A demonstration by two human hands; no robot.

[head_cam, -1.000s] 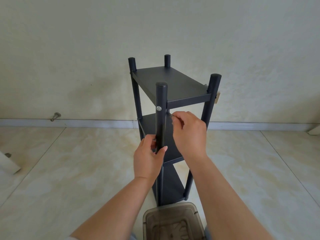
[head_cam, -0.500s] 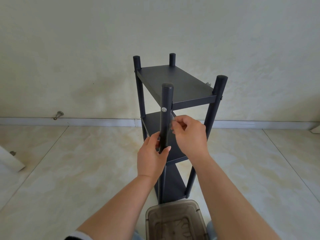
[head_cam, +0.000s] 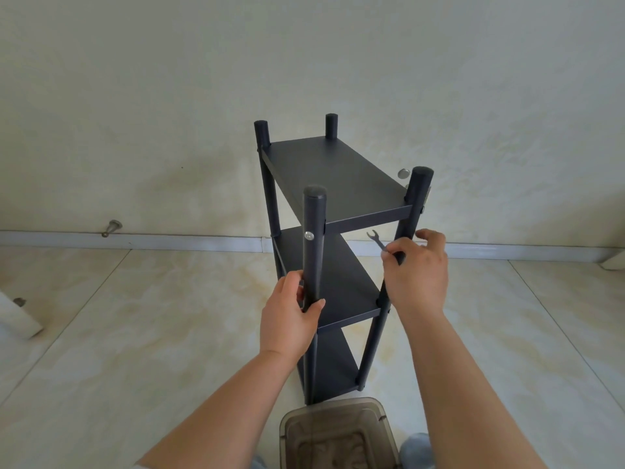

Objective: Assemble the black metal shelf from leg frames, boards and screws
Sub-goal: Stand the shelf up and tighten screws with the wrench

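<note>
The black metal shelf stands upright on the floor with three boards between its round legs. My left hand grips the near-left leg just below a silver screw head. My right hand pinches a small flat wrench, its open jaw pointing up, in front of the near-right leg. Another silver screw head shows beside the top of that leg.
A brown translucent plastic box sits on the tiled floor right below the shelf, between my arms. A metal door stop sticks out of the skirting at the left. A white object lies at the left edge.
My right hand has moved from the near-left leg's screw across to the near-right leg, carrying the wrench. My left hand keeps its grip on the near-left leg.
</note>
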